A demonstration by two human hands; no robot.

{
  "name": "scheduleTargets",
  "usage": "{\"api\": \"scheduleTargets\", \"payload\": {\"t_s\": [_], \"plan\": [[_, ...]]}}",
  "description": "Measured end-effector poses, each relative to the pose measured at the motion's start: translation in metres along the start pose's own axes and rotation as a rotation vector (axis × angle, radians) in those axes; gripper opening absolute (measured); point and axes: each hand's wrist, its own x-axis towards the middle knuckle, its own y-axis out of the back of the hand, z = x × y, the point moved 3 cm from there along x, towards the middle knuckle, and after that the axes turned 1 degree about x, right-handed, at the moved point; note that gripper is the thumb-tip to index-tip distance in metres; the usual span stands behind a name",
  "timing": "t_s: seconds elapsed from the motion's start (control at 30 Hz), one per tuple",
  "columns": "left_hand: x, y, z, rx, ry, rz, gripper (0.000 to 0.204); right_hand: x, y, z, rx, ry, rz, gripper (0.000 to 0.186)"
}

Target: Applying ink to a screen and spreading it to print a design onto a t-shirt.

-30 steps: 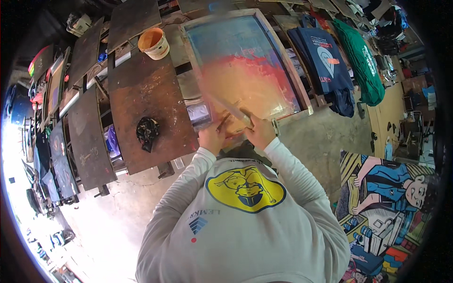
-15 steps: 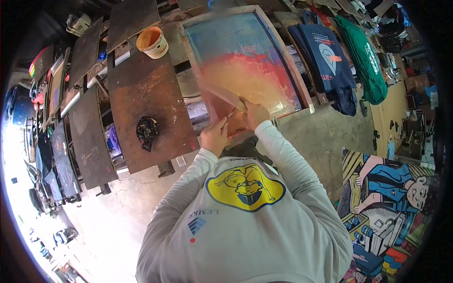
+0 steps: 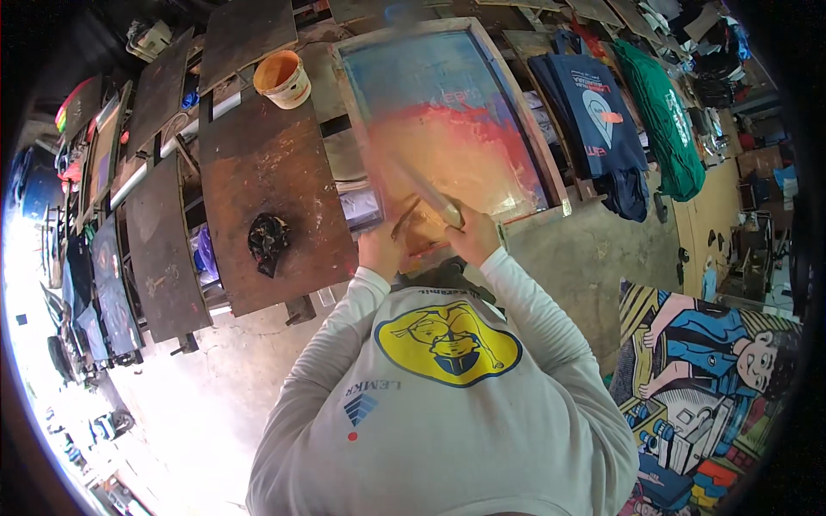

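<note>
A wooden-framed printing screen [image 3: 509, 95], its mesh smeared blue at the far end and red and orange nearer me, lies in front of me. My right hand [image 3: 476, 236] is closed round the near end of a long pale bar [image 3: 433, 194], which looks like a squeegee and slants away to the left over the screen. My left hand [image 3: 380, 249], at the screen's near left corner, is closed on a thin brownish strip [image 3: 405, 218]. The strip's tip points toward the bar, with a small gap between them. Blur hides its exact kind.
Left of the screen, a brown board [image 3: 284, 172] carries a crumpled black bundle [image 3: 270, 244] and an orange-stained bucket [image 3: 282, 79]. More dark boards [image 3: 163, 258] stand farther left. To the right hang navy bags [image 3: 598, 112] and green cloth [image 3: 658, 112].
My hands have moved apart: the left slightly left and down, the right slightly right and down. The strip and the pale bar have separated, and the bar now shows more plainly.
</note>
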Motion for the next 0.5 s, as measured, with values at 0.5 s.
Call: {"api": "scheduleTargets", "payload": {"t_s": [0.5], "plan": [[0.003,-0.003,0.032,-0.057,-0.175,0.114,0.024,0.051,-0.023,0.049,-0.331,-0.077,-0.138,0.056]]}}
